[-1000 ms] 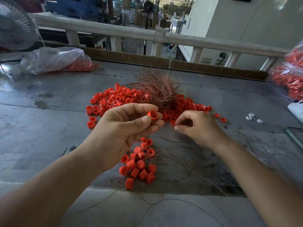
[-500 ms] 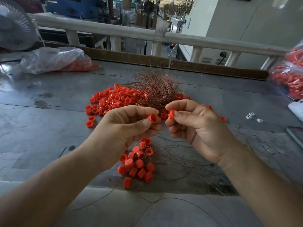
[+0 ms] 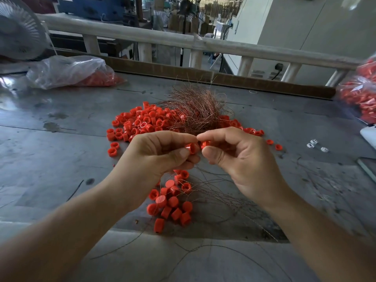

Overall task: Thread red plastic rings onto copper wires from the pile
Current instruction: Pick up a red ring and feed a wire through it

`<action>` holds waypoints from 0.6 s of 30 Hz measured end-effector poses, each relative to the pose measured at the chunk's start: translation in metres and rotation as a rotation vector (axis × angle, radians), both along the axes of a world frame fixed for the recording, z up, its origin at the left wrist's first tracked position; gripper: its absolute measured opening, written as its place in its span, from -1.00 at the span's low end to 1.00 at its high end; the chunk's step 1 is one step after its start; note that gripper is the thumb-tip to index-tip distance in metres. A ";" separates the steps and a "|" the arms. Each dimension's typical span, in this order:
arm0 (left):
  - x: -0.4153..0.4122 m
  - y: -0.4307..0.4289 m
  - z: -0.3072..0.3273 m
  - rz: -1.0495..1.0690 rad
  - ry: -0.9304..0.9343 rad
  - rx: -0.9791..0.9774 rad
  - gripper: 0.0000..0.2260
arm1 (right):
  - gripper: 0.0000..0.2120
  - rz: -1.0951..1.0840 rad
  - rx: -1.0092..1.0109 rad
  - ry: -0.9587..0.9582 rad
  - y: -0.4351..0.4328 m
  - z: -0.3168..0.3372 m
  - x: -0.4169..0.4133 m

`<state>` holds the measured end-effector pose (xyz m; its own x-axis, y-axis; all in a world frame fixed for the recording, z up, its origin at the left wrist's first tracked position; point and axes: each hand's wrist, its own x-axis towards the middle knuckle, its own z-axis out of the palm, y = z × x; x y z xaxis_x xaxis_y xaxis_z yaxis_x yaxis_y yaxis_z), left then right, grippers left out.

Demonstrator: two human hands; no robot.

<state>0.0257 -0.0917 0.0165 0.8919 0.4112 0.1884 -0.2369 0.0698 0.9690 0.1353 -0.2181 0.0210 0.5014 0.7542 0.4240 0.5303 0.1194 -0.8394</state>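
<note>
My left hand [image 3: 160, 153] pinches a red plastic ring [image 3: 190, 148] between thumb and fingers. My right hand [image 3: 234, 155] pinches a second red ring [image 3: 205, 144] right beside it; the two rings nearly touch. Behind the hands lies a pile of loose red rings [image 3: 142, 123] with a tangled bundle of copper wire [image 3: 195, 110] on top. Below the hands sits a cluster of rings threaded on thin wires [image 3: 173, 202]. Whether a wire runs through the held rings cannot be told.
A clear plastic bag of red rings [image 3: 69, 72] lies at the back left by a white fan [image 3: 18, 31]. Another bag of red parts [image 3: 362, 92] stands at the right edge. Small white pieces [image 3: 314, 144] lie to the right. A wooden rail [image 3: 203, 47] borders the grey table [image 3: 61, 159].
My right hand picked a ring from the pile, lifted it and brought it up against the ring held in my left hand.
</note>
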 end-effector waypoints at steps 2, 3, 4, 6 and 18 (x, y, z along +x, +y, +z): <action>0.000 -0.001 -0.001 0.012 -0.004 0.039 -0.79 | -0.82 -0.016 0.020 -0.045 0.000 -0.002 -0.002; 0.000 -0.002 -0.001 0.018 -0.006 0.059 -0.80 | -0.84 -0.014 0.031 -0.062 0.000 -0.002 -0.002; 0.001 -0.003 -0.001 0.026 -0.007 0.077 -0.81 | -0.85 -0.014 0.039 -0.090 0.000 -0.003 -0.003; 0.001 -0.004 -0.001 0.039 -0.009 0.108 -0.83 | -0.84 -0.029 0.045 -0.162 -0.001 -0.003 -0.004; -0.002 -0.003 -0.002 0.039 0.013 0.170 -0.83 | -0.78 -0.100 0.070 -0.200 0.000 -0.004 -0.006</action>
<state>0.0240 -0.0952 0.0147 0.8786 0.4089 0.2468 -0.2236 -0.1043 0.9691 0.1289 -0.2178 0.0166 0.4732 0.6697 0.5723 0.6973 0.1122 -0.7079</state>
